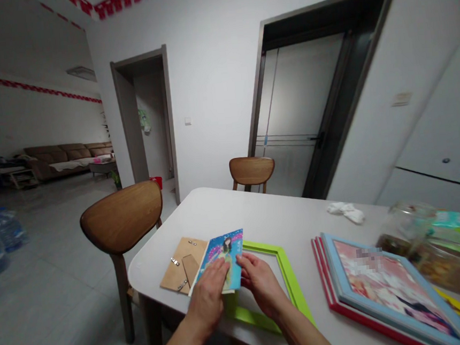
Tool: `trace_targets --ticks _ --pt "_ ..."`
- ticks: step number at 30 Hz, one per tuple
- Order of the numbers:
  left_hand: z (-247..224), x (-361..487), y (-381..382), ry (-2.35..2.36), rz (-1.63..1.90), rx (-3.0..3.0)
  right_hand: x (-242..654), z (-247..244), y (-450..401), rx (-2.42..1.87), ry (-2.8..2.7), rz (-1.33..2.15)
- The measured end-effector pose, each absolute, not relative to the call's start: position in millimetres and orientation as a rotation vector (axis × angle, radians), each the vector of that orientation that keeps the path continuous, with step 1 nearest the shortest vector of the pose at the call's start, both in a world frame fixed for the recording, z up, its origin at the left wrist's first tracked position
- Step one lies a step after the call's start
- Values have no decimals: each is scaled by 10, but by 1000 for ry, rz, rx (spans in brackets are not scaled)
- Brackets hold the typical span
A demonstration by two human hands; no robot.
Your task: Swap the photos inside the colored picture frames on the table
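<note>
A thin blue picture booklet [238, 271] with a cartoon girl in a yellow dress on its cover is tilted between my hands. My left hand [210, 292] grips its lower left part, fingers lying across the cover. At the right edge, my right hand [259, 280] pinches it between thumb and fingers. Under my right hand, a lime green picture frame [287, 275] lies on the table. To the left is a brown backing board [177, 265] with metal clips and a stand flap, partly covered by the booklet.
On the right of the white table [281, 211], a light blue frame [330, 263] with a picture lies on red frames [323, 277]. Past them are glass jars [439, 261] and a crumpled white tissue [346, 211]. Wooden chairs [125, 216] stand at the left and far sides.
</note>
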State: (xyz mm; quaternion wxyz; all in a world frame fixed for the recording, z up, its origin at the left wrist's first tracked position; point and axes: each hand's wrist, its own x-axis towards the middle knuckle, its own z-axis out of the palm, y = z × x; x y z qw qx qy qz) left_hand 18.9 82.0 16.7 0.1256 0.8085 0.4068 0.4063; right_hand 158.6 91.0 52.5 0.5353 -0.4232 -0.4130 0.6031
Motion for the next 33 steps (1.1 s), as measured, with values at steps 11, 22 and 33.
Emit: trace_targets --ticks 11,22,33 --pt "390 801 669 917 1586 1028 1792 204 855 -1003 -592 1332" --pt "-10 622 683 1209 1206 1643 2560 153 966 -1479 -1038 1132" --pt "47 612 521 1282 769 2269 2459 142 1163 -1920 -1543 513"
